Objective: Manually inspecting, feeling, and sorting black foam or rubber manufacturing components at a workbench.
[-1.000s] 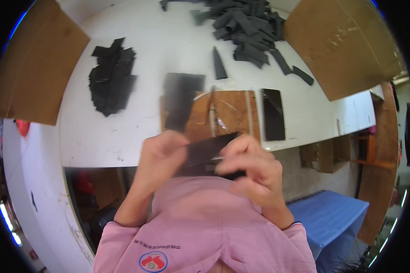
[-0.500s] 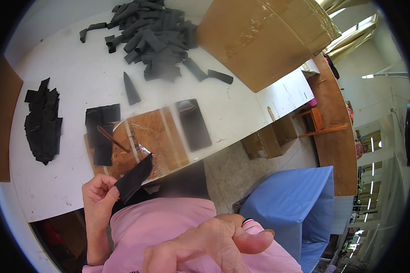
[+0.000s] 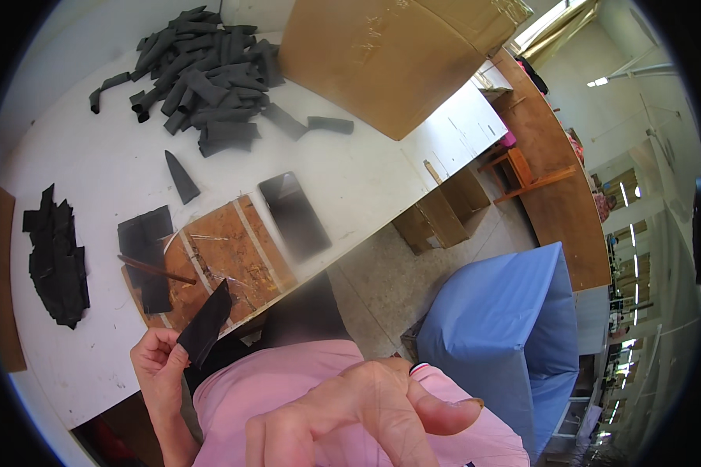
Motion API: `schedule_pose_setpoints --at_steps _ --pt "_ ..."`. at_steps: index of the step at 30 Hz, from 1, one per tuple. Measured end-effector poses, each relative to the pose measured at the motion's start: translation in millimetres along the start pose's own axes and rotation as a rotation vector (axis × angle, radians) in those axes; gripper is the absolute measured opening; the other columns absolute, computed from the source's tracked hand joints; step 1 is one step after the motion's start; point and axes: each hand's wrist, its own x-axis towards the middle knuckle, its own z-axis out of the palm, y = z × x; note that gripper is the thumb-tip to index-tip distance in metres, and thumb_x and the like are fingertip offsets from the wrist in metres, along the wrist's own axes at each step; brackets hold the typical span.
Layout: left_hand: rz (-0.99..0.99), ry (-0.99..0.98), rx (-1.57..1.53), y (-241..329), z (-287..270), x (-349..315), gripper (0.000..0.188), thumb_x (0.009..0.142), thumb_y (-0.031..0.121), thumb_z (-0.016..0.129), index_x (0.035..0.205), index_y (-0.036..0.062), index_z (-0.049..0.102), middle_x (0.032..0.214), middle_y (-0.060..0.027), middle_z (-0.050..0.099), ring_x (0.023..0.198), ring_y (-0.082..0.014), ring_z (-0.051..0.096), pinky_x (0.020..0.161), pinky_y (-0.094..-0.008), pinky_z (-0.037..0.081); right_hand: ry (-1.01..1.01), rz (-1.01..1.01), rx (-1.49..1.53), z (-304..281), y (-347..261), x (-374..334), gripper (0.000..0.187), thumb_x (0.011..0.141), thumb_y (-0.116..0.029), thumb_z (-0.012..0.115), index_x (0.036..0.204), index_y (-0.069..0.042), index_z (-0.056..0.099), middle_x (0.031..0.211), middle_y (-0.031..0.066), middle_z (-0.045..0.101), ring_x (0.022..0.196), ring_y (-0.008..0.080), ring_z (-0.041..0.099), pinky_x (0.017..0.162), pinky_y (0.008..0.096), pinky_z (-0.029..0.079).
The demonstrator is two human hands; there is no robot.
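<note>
My left hand [image 3: 160, 366] is closed on one end of a black fabric piece [image 3: 205, 325], gripped between thumb and fingers. The piece tapers to a point over the near edge of a brown board [image 3: 234, 241] with clear tape strips. My right hand [image 3: 358, 409] is raised close to the view, its thumb apart from the bent fingers and nothing visible in it. Its lower part is cut off by the picture's edge. On the board's left side lie black fabric pieces [image 3: 146, 229] with a slim brown stick [image 3: 160, 269] across them. A dark pointed piece [image 3: 181, 177] lies beyond.
A dark flat rectangular device [image 3: 294, 214] lies right of the board. Dark grey fabric pieces [image 3: 202, 78] are heaped at the back, beside a large cardboard box [image 3: 382, 62]. Black fabric [image 3: 58, 265] is stacked at left. A blue fabric-covered bin [image 3: 483, 327] stands at right, near an open carton [image 3: 444, 214].
The view has turned, so the table's things appear further left. My left hand still grips the black fabric piece, and my right hand stays raised in nearly the same pose.
</note>
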Motion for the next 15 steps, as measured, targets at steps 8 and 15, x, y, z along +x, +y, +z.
schedule_pose_setpoints --at_steps 8,15 --pt "0.193 0.088 -0.005 -3 11 -2 0.012 0.075 0.009 0.061 0.077 0.0019 0.051 0.064 0.0002 0.051 0.054 -0.0040 0.044 0.049 -0.0154 0.033 0.444 0.517 -1.223 -3 -18 -21 0.017 0.072 -0.012 0.063 0.073 -0.003 0.049 0.075 0.0093 0.047 0.065 0.0211 0.046 0.056 0.0297 0.038" --pt "0.191 0.077 0.009 -14 22 -3 0.010 0.082 0.010 0.054 0.084 0.0021 0.048 0.077 -0.0009 0.051 0.067 -0.0055 0.047 0.059 -0.0151 0.039 0.542 0.606 -1.528 -26 26 -63 0.027 0.068 -0.018 0.066 0.080 -0.003 0.048 0.071 0.0076 0.043 0.064 0.0239 0.049 0.053 0.0331 0.040"
